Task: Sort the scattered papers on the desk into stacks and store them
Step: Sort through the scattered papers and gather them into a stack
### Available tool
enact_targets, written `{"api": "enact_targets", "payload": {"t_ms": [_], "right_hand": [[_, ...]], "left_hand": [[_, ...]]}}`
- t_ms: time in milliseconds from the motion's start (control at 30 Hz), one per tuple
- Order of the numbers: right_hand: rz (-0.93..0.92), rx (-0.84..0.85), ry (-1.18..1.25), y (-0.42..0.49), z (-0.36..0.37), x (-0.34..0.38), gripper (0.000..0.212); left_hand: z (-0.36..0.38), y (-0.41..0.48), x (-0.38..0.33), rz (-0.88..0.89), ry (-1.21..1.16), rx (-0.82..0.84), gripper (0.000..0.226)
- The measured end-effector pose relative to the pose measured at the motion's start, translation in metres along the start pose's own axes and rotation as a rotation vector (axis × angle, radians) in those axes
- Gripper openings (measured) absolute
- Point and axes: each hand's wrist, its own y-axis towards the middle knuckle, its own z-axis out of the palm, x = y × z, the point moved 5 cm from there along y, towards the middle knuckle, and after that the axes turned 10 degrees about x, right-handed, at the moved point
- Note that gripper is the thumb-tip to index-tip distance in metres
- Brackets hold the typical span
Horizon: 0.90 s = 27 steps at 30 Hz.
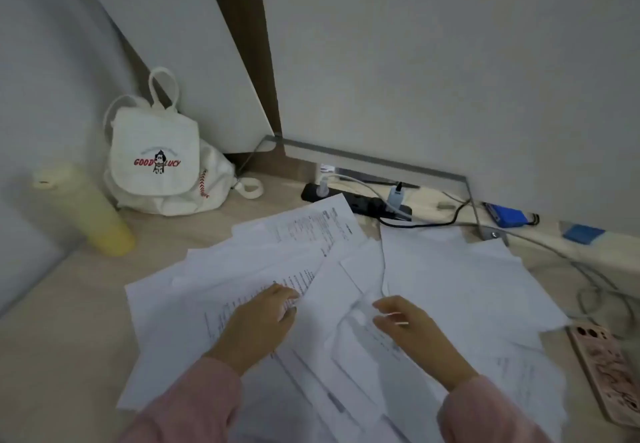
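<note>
Left hand (258,325) and right hand (412,333) lie flat, grip released, on scattered papers (450,280) covering the pale counter (62,345) against a white wall (450,62).

White bag (156,162); yellow bottle (93,214); power strip (360,202); perhaps phone (607,370).

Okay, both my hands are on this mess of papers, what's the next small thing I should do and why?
Probably sweep the loose sheets inward into one pile. Both the left hand and right hand lie flat and open on the papers, which fan out overlapping at different angles, one edge reaching the phone. Gathering them first makes sorting easier.
</note>
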Motion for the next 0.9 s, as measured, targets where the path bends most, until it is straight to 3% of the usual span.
{"api": "enact_targets", "payload": {"t_ms": [33, 100, 133, 167, 267, 333, 433, 533, 600, 633, 733, 900], "right_hand": [[0.042, 0.013, -0.054, 0.0, 0.012, -0.014, 0.023], [0.049, 0.016, -0.182, 0.004, 0.033, -0.041, 0.074], [0.026, 0.037, -0.244, 0.003, 0.045, -0.052, 0.09], [0.02, 0.024, -0.313, 0.004, 0.055, -0.063, 0.092], [-0.029, -0.148, -0.645, 0.003, 0.072, -0.081, 0.065], [-0.055, -0.212, -0.762, 0.003, 0.084, -0.089, 0.059], [-0.153, -0.239, -0.778, 0.001, 0.098, -0.096, 0.049], [-0.268, -0.325, -0.735, -0.008, 0.101, -0.094, 0.044], [-0.235, -0.375, -0.627, -0.015, 0.093, -0.096, 0.04], [-0.244, -0.419, -0.518, -0.023, 0.086, -0.093, 0.033], [-0.203, -0.409, -0.1, -0.043, 0.076, -0.084, 0.038], [-0.447, -0.384, 0.036, -0.083, 0.09, -0.056, 0.038]], "left_hand": [[0.012, -0.002, 0.005, -0.007, 0.0, 0.036, 0.036], [0.041, -0.002, 0.024, -0.049, -0.015, 0.055, 0.045], [0.054, -0.004, 0.032, -0.084, -0.009, 0.068, 0.051], [0.065, -0.003, 0.04, -0.112, -0.019, 0.048, 0.056], [0.086, -0.001, 0.058, -0.161, -0.131, -0.013, 0.066], [0.094, 0.001, 0.063, -0.141, -0.198, -0.065, 0.065], [0.095, 0.001, 0.062, -0.106, -0.32, -0.148, 0.054], [0.093, -0.003, 0.054, -0.093, -0.518, -0.201, 0.029], [0.094, -0.008, 0.048, -0.076, -0.624, -0.228, 0.019], [0.093, -0.013, 0.043, -0.066, -0.687, -0.24, 0.016], [0.092, -0.033, 0.035, -0.032, -0.88, -0.29, 0.018], [0.102, -0.074, 0.047, -0.039, -1.124, -0.259, 0.009]]}}
